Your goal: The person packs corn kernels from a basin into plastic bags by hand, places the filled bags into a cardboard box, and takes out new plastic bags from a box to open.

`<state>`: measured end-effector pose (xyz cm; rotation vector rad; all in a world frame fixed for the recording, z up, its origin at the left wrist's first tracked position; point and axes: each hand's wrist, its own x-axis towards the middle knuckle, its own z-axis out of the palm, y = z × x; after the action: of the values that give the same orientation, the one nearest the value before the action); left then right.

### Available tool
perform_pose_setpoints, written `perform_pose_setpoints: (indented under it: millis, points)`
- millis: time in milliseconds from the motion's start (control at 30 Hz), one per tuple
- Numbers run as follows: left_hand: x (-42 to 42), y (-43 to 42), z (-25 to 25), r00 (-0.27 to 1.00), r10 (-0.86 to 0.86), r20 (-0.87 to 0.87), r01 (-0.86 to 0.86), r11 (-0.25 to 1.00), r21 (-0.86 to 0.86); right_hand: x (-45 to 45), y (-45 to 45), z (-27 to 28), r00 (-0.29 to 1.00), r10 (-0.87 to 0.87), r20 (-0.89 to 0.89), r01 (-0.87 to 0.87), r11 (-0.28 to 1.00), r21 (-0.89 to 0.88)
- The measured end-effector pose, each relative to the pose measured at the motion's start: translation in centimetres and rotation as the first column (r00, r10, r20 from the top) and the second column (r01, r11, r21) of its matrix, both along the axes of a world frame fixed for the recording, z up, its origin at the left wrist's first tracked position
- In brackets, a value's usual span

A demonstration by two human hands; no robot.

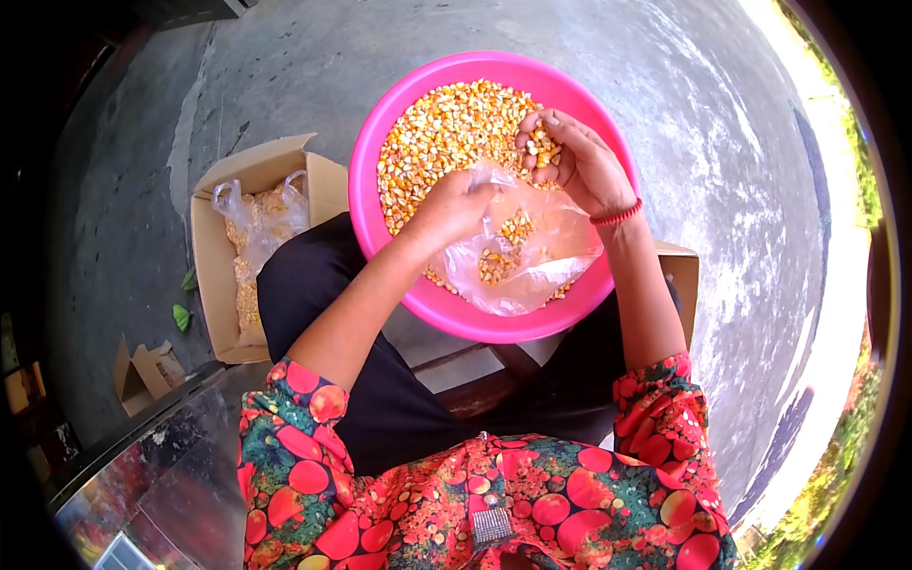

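Observation:
A pink basin [366, 142] full of loose corn kernels [446, 123] rests over my knees. Inside it lies a clear plastic bag [560, 223], its mouth spread apart, with some kernels at its bottom. My left hand [456, 204] pinches the bag's edge on the left side. Cupped at the basin's right, my right hand [579, 161] holds a small heap of corn kernels [543, 147] against its curled fingers. A red bracelet [617, 213] circles the right wrist.
On the left, an open cardboard box [214, 275] contains corn and a clear plastic bag [261, 223]. Another box [680, 285] shows partly behind my right knee. A small torn carton [150, 372] and a green leaf [181, 317] lie on the concrete floor [294, 66].

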<state>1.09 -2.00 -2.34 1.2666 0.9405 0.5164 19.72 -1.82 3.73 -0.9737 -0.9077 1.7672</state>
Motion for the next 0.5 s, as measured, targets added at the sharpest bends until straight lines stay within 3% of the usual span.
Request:
perform_pose_setpoints:
  millis: [67, 133, 167, 233, 267, 300, 367, 433, 467, 500]
  points:
    - [0.0, 0.2, 0.3, 0.999, 0.048, -0.013, -0.049, 0.997, -0.055, -0.7, -1.4, 1.3, 0.995, 0.080, 0.062, -0.081, 0.996, 0.023]
    - [0.0, 0.1, 0.7, 0.995, 0.094, -0.029, -0.096, 0.989, -0.108, -1.5, -2.7, 2.1, 0.945, 0.211, 0.251, -0.238, 0.968, 0.081]
    - [0.0, 0.1, 0.9, 0.994, 0.108, -0.016, -0.109, 0.988, -0.112, -1.5, -2.8, 1.3, 0.873, 0.261, 0.413, -0.383, 0.890, 0.247]
    - [0.0, 0.0, 0.8, 0.993, 0.120, -0.003, -0.119, 0.986, -0.117, -1.4, -3.0, 0.0, 0.726, 0.367, 0.582, -0.586, 0.772, 0.245]
    - [0.0, 0.0, 0.4, 0.987, 0.158, 0.003, -0.158, 0.986, -0.054, -1.2, -3.1, -0.6, 0.647, 0.362, 0.671, -0.670, 0.690, 0.274]
    - [0.1, 0.0, 0.2, 0.980, 0.197, 0.012, -0.197, 0.980, 0.009, -1.1, -3.1, -0.7, 0.648, 0.361, 0.671, -0.669, 0.691, 0.274]
    - [0.1, 0.1, -0.1, 0.981, 0.191, 0.026, -0.191, 0.981, -0.016, -0.8, -3.1, -0.8, 0.546, 0.286, 0.787, -0.751, 0.583, 0.309]
    - [0.1, -0.1, 1.2, 0.994, 0.099, -0.049, -0.097, 0.995, 0.028, -0.3, -2.7, 0.1, 0.669, 0.376, 0.642, -0.665, 0.689, 0.289]
    - [0.1, -0.2, 1.0, 0.994, 0.099, -0.049, -0.098, 0.995, 0.027, 0.1, -2.5, 1.0, 0.732, 0.335, 0.593, -0.538, 0.819, 0.202]
    - [0.0, -0.3, 0.8, 0.999, -0.027, -0.026, 0.026, 0.999, -0.018, 0.2, -2.4, 1.9, 0.787, 0.280, 0.549, -0.393, 0.914, 0.098]
